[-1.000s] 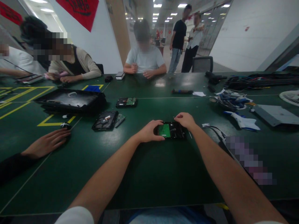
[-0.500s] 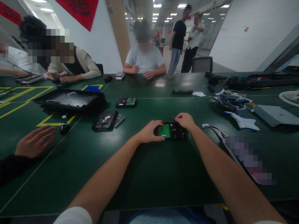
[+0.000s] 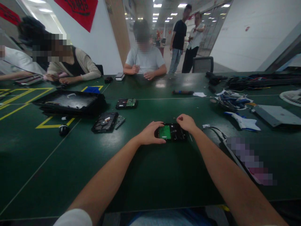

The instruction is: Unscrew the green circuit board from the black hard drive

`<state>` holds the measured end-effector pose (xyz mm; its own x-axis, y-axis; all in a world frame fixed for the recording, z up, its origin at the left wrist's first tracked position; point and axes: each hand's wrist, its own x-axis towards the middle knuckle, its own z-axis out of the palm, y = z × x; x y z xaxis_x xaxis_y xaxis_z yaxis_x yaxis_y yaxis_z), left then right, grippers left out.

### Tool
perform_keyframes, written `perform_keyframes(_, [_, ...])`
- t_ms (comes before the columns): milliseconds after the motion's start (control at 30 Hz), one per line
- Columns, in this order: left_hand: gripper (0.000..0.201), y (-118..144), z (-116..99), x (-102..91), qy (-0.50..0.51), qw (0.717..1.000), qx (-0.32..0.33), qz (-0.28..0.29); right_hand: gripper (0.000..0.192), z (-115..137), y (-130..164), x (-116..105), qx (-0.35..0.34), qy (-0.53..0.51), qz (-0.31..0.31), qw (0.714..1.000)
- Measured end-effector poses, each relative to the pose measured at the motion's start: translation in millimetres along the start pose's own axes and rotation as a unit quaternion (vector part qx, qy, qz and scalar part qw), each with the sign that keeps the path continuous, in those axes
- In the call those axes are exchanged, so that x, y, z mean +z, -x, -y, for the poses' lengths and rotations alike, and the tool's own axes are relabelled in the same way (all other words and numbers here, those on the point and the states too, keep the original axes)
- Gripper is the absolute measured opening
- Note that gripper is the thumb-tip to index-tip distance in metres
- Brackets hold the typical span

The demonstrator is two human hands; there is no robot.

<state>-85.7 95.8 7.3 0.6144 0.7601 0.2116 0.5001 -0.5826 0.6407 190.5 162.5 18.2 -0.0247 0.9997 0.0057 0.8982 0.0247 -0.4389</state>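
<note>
A black hard drive with a green circuit board [image 3: 165, 132] lies on the dark green table, circuit-board side up. My left hand [image 3: 151, 133] grips its left end, thumb along the near edge and fingers over the far edge. At the drive's far right corner, my right hand [image 3: 185, 123] is closed in a pinch; what its fingertips hold is too small to make out. A tiny shiny piece shows just left of those fingertips. Below the right hand, a thin pale rod [image 3: 191, 137] juts out beside the drive's right end.
Left of the drive lie a black drive casing [image 3: 105, 122], a loose circuit board [image 3: 119, 121] and another hard drive [image 3: 126, 103]. A large black tray [image 3: 70, 101] stands farther left. To the right are a cable [image 3: 217, 129], gloves [image 3: 243, 121] and a grey metal box [image 3: 278, 115]. People sit opposite.
The other person's hand at the left has gone out of view. My two hands and the hard drive stay almost where they were; the view has shifted slightly.
</note>
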Motion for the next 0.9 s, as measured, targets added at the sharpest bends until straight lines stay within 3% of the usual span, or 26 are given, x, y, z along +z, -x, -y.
perform_keyframes(300, [0.111,1,3,2.4,-0.010,0.999,-0.018,-0.025,0.018,6,9,-6,0.017,0.018,0.013,1.000])
perform_keyframes(400, [0.100,0,8,-3.9,-0.038,0.997,-0.039,-0.046,0.018,7,18,-10,0.044,0.016,0.016,0.999])
perform_keyframes(567, [0.066,-2,12,-13.4,-0.125,0.980,-0.113,-0.108,0.018,12,41,-11,0.051,0.011,0.025,0.998])
perform_keyframes(700, [0.035,-6,6,-12.1,-0.119,0.967,-0.189,-0.126,0.019,21,61,-4,0.048,0.013,0.029,0.998])
perform_keyframes(800, [0.034,-11,-3,-5.9,-0.079,0.965,-0.202,-0.149,0.018,29,74,0,0.029,0.012,0.045,0.999])
perform_keyframes(900, [0.047,-13,-8,0.7,-0.071,0.968,-0.198,-0.134,0.016,33,79,-1,0.009,0.011,0.062,0.998])
